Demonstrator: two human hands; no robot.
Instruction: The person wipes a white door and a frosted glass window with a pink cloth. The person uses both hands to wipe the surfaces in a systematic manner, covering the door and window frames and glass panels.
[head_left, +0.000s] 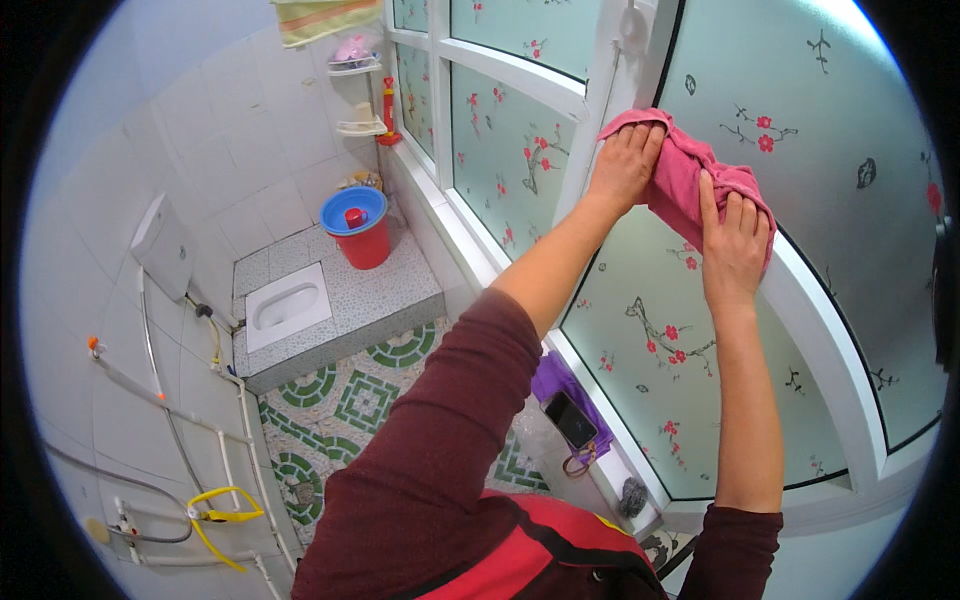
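A pink cloth (pixel 684 188) is draped over the white crossbar (pixel 806 298) of a frosted glass partition, on the right. My left hand (pixel 625 168) holds the cloth near its upper left end, fingers bent over it, close to the white upright post (pixel 603 95). Farther right and nearer to me, my right hand (pixel 733 245) grips the cloth's other end, its fingers curled into the folds and the index finger stretched along it. Frosted panes with red blossoms lie above and below the bar. The cloth hides the stretch of bar under it.
A phone (pixel 570 418) lies on purple material (pixel 598 433) on the ledge below, beside a dark grey scrubber-like clump (pixel 633 497). A blue basin (pixel 353 207) sits on a red bucket (pixel 364 247) near a squat toilet (pixel 288 305). Pipes and a yellow hose (pixel 230 516) line the left wall.
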